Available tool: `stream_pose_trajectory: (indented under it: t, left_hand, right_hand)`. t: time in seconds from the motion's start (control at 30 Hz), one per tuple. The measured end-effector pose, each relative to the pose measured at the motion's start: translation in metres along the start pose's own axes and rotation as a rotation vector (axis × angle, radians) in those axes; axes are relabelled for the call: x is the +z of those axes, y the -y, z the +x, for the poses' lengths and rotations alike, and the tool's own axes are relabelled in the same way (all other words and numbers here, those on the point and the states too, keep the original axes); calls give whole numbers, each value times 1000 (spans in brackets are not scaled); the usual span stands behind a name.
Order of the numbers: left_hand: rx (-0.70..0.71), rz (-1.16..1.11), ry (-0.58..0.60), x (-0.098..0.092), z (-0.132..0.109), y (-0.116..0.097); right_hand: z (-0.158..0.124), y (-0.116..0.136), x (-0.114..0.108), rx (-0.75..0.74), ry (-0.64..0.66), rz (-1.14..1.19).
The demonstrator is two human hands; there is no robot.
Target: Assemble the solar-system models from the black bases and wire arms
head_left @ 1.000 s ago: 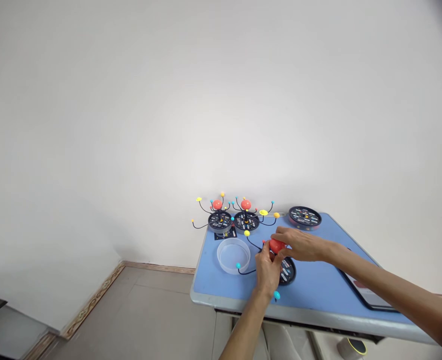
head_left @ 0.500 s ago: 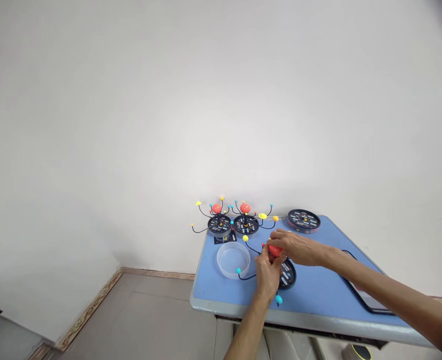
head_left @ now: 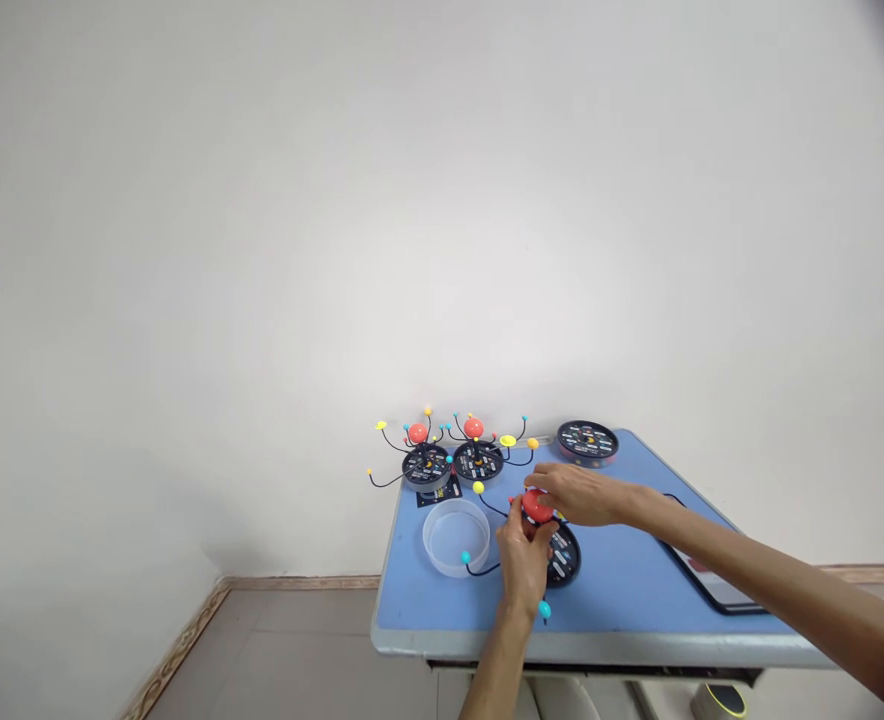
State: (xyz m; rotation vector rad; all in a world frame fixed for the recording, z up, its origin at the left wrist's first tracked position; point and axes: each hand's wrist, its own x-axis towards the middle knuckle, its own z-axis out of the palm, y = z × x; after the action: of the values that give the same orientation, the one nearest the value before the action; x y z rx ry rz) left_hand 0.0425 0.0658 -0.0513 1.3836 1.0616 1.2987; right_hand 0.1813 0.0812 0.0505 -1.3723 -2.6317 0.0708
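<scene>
A planet model with a round black base [head_left: 566, 556] sits near the front of the blue table, with small coloured balls on curved black arms. At its centre is a red ball [head_left: 538, 506]. My left hand [head_left: 521, 565] is closed around the ball's near side, thumb and fingers on either side of it. From the right, my right hand [head_left: 581, 493] has its fingertips pressed on the ball's top and far side. A yellow ball [head_left: 479, 487] and a blue ball [head_left: 465, 557] stick out to the left. My hands hide the joint below the red ball.
Two similar planet models [head_left: 426, 467] [head_left: 478, 462] stand at the back left beside a black printed card [head_left: 440, 491]. A clear round lid [head_left: 430, 545] lies left of my hands. A round black case [head_left: 587, 440] is at the back right, and a tablet [head_left: 712, 585] lies at right.
The view has shifted a little, moving the table slightly left and down. My right fingers have moved on the red ball, showing more of its top. Both hands stay at the model.
</scene>
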Motion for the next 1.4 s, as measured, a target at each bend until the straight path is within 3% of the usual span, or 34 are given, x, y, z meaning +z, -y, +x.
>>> stream_pose_trajectory:
  t: [0.23, 0.53, 0.87, 1.2, 1.4]
  left_hand:
    - [39, 38, 2, 0, -1, -7]
    - [82, 8, 38, 0, 0, -4]
    - [16, 33, 6, -2, -1, -11]
    - [43, 8, 24, 0, -2, -7]
    - [58, 43, 32, -2, -1, -6]
  right_hand:
    - [2, 12, -4, 100, 48, -63]
    - [6, 13, -5, 33, 105, -44]
    - [3, 14, -3, 94, 94, -72]
    - [5, 15, -4, 32, 99, -53]
    - [2, 18, -4, 69, 96, -62]
